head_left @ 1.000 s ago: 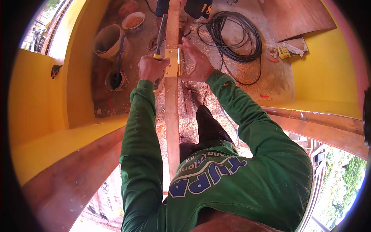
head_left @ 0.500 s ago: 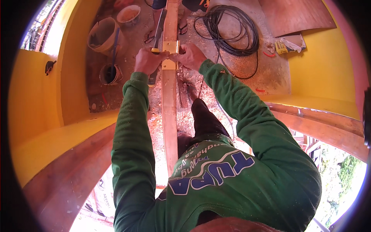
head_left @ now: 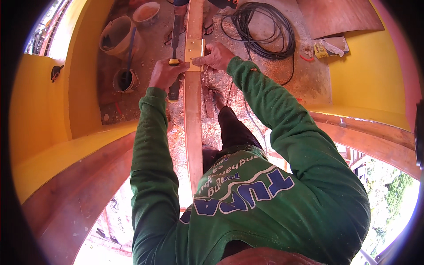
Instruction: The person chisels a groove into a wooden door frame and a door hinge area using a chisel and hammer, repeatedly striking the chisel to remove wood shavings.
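A brass-coloured hinge (head_left: 194, 47) lies against a long wooden board (head_left: 193, 115) that runs away from me. My right hand (head_left: 219, 57) grips the hinge at its right edge, thumb on its face and fingers curled behind. On the other side, my left hand (head_left: 165, 74) is closed around a chisel (head_left: 176, 37) with a black and yellow handle, its long dark blade pointing away from me. The left thumb reaches to the hinge's lower left corner. The palm hides part of the chisel's handle.
A coiled black cable (head_left: 260, 33) lies on the shaving-strewn floor. Left are a large bucket (head_left: 118, 37), a white tub (head_left: 146, 13) and a small bucket (head_left: 125, 81). Another person's sandalled foot (head_left: 209, 28) is beyond the board. Yellow walls (head_left: 42, 115) flank the space.
The hinge has shifted slightly farther away along the board, with my right hand on it. The chisel has swung closer to parallel with the board, and my left hand has dropped slightly lower.
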Available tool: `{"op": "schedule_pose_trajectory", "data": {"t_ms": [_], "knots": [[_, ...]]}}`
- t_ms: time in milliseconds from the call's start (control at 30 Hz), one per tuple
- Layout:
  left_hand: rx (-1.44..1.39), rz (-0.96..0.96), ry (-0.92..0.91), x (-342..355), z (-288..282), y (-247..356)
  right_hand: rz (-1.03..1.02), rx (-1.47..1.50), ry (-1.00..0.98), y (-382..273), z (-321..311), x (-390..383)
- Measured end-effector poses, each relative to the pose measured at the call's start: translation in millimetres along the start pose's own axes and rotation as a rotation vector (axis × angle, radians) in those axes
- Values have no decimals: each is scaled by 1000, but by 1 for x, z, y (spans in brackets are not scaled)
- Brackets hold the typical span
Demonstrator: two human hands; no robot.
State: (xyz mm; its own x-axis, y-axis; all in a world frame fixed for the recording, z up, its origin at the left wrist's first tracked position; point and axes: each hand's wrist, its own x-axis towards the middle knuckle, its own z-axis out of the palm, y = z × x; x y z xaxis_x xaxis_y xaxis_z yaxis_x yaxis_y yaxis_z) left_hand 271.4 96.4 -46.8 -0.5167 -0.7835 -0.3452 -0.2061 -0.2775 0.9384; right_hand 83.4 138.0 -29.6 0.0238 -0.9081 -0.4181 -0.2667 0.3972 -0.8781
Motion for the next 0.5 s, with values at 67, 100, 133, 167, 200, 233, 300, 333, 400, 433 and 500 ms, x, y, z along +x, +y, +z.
{"op": "schedule_pose_trajectory", "data": {"t_ms": [67,100,133,167,200,233,300,333,400,433,500], "knots": [[-41,4,3,3,-1,0,3,-2,22,0,2,3],[-69,-38,32,6,0,1,-4,30,22,3,3,5],[-96,-80,62,8,1,2,-11,61,22,5,4,6],[-97,-78,63,8,2,2,-12,59,21,7,3,8],[-127,-94,65,7,4,7,-4,43,20,4,3,7],[-157,-109,67,6,6,10,5,27,18,1,3,6],[-156,-69,104,10,5,-1,15,-25,-6,-7,2,6],[-154,-29,140,12,3,-5,26,-76,-30,-10,3,7],[-81,-20,135,13,0,-7,34,-21,-13,-6,4,9],[-11,-13,129,13,1,-3,44,33,3,-1,4,10],[59,-29,137,16,3,7,52,71,26,5,5,13]]}}
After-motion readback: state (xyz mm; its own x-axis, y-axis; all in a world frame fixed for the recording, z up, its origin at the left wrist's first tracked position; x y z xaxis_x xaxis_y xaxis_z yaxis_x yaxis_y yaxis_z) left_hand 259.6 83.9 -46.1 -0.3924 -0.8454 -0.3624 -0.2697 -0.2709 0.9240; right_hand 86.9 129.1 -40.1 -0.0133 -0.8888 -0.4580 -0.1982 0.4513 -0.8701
